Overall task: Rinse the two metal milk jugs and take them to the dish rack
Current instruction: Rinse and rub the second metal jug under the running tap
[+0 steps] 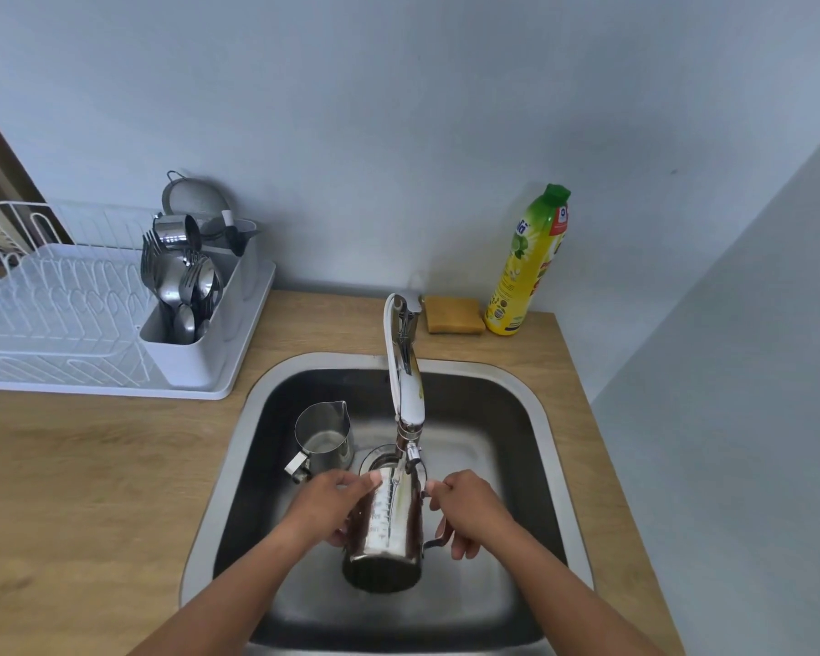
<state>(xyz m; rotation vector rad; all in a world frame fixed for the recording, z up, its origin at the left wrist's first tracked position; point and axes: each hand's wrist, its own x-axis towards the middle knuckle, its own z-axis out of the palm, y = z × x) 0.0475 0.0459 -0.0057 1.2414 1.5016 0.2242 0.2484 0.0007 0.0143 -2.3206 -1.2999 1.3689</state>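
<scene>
Head view looks down on a steel sink (237, 466) set in a wood-grain counter (91, 466). Over the sink's middle, both hands hold one jug (389, 523), a shiny steel cylinder with stamped measure marks, tipped so its mouth points away toward the tap (405, 371) and its dark base faces the camera. The left hand (332, 508) wraps the jug's left wall, fingers curled around it and thumb pressed near the rim. The right hand (474, 508) closes on the handle at the jug's right side, thumb on top, fingers bent loosely round the curved strap. A second jug (325, 435) stands upright in the sink's back-left corner, spout away. Left of the sink sits a white wire rack (67, 314) with cutlery (181, 281). Behind the sink lie a tan sponge (454, 314) and a yellow bottle (529, 262).
</scene>
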